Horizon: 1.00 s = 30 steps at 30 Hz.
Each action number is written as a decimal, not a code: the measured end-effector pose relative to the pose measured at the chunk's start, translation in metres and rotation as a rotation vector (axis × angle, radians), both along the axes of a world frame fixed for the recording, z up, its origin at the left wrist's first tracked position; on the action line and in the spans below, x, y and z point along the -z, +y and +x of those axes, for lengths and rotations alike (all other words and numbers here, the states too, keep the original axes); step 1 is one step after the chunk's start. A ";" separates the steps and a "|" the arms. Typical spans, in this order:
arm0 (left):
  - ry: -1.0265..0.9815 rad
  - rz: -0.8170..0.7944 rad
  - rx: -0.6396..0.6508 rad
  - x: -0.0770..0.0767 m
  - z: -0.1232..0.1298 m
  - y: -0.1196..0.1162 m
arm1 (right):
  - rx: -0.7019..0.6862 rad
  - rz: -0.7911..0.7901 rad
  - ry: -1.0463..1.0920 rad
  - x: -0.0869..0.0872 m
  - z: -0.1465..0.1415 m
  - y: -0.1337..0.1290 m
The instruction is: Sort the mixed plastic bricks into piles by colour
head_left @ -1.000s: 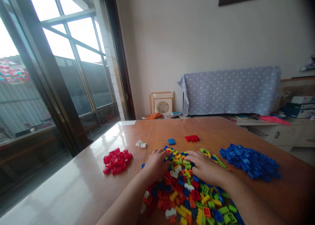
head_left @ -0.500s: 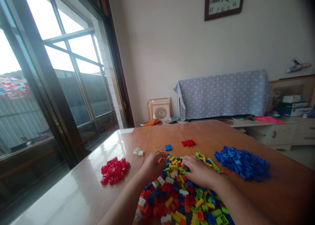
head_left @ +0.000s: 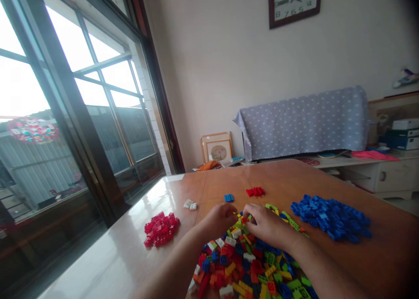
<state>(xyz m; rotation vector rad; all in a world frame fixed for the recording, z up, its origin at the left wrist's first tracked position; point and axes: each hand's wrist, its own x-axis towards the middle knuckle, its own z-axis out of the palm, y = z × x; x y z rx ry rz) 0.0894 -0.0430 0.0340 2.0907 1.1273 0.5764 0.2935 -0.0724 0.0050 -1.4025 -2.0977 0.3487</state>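
Note:
A big mixed heap of toy building bricks (head_left: 229,270) in red, orange, yellow, green, white and blue lies in front of me. At its far end my left hand (head_left: 218,220) has its fingers curled together at the bricks; what is in them, if anything, is hidden. Just across from it, my right hand (head_left: 266,224) rests over the heap, palm down. Its thumb and fingers are apart, bent toward the bricks, and no brick shows in its grasp. The fingertips of both hands are close together.
On the wooden table (head_left: 209,185) sit sorted groups: pink bricks (head_left: 161,230) left, blue bricks (head_left: 330,216) right, a few white bricks (head_left: 190,204), a small blue group (head_left: 228,197) and a red group (head_left: 255,191) farther back. Green pieces (head_left: 291,220) line the heap's right edge.
My hands have drawn closer together at the far end of the heap. The orange piece seen at my left fingers is hidden now. The view has turned slightly left.

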 end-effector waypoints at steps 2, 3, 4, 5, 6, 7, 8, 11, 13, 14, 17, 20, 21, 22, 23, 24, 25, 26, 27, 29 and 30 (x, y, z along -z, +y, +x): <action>-0.001 -0.063 -0.007 0.007 0.007 0.002 | -0.014 -0.012 0.023 -0.001 -0.001 0.000; 0.022 -0.044 -0.003 0.010 0.009 0.004 | -0.018 -0.015 0.028 -0.001 0.000 0.000; 0.043 -0.020 -0.006 0.013 0.010 0.005 | -0.018 -0.015 0.027 -0.001 0.001 0.000; 0.062 0.005 -0.010 0.016 0.011 0.006 | -0.009 -0.009 0.022 -0.001 0.003 0.001; 0.076 0.027 -0.018 0.017 0.011 0.008 | 0.008 0.001 0.013 -0.001 0.005 0.001; 0.083 0.039 -0.029 0.018 0.011 0.008 | 0.033 0.013 0.004 -0.001 0.007 0.002; 0.088 0.044 -0.038 0.019 0.011 0.009 | 0.057 0.025 -0.005 -0.002 0.010 0.002; 0.123 0.069 -0.028 0.017 0.012 0.008 | 0.112 0.036 -0.018 -0.006 0.016 0.003; 0.158 0.096 0.010 0.014 0.013 0.006 | 0.129 0.036 -0.019 -0.009 0.018 0.002; 0.174 0.113 0.029 0.013 0.015 0.005 | 0.134 0.037 -0.018 -0.010 0.019 0.002; 0.224 0.194 0.062 0.010 0.020 0.002 | 0.131 0.053 -0.011 -0.010 0.019 0.003; 0.367 0.348 0.112 0.011 0.025 -0.002 | 0.120 0.059 -0.011 -0.005 0.021 0.006; 0.420 0.390 0.125 0.012 0.027 -0.003 | 0.117 0.057 -0.013 -0.002 0.022 0.007; 0.464 0.419 0.130 0.013 0.029 -0.004 | 0.117 0.057 -0.014 0.000 0.023 0.009; 0.491 0.432 0.130 0.014 0.031 -0.004 | 0.115 0.059 -0.015 0.002 0.023 0.010; 0.512 0.433 0.130 0.015 0.033 -0.005 | 0.113 0.060 -0.014 0.004 0.024 0.011; 0.530 0.427 0.136 0.016 0.036 -0.005 | 0.111 0.064 -0.011 0.005 0.024 0.012; 0.547 0.416 0.145 0.016 0.038 -0.004 | 0.106 0.067 -0.008 0.005 0.024 0.012; 0.561 0.400 0.153 0.017 0.040 -0.004 | 0.100 0.069 -0.005 0.004 0.024 0.012; 0.573 0.366 0.156 0.018 0.043 -0.001 | 0.096 0.072 -0.002 0.001 0.025 0.009; 0.572 0.358 0.148 0.018 0.044 0.000 | 0.097 0.075 -0.001 -0.001 0.025 0.008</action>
